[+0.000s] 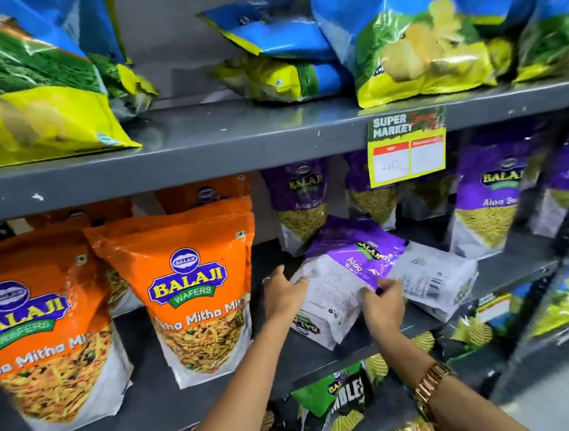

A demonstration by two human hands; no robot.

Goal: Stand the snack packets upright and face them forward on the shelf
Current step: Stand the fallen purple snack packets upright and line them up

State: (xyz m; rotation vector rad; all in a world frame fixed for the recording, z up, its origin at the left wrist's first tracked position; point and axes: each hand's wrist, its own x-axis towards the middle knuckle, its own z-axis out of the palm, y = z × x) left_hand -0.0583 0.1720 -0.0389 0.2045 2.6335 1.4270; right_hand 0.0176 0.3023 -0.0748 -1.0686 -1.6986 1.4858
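Note:
On the middle grey shelf (222, 385) a heap of purple-and-white Aloo Sev packets lies flat. The top purple packet (358, 253) faces up and is tilted. Under it a white-backed packet (328, 304) lies upside down, and another white-backed packet (433, 281) with a barcode lies to the right. My left hand (283, 292) touches the left edge of the white-backed packet, fingers spread. My right hand (385, 304) pinches the lower corner of the top purple packet. Upright purple packets (304, 203) (488, 197) stand behind the heap.
Two orange Mitha Mix packets (197, 291) (42, 336) stand upright at the left. Blue-yellow chip bags (415, 32) fill the upper shelf, some lying flat (275, 51). A yellow price tag (408, 149) hangs from the upper shelf edge. Green packets (330, 403) sit on the shelf below.

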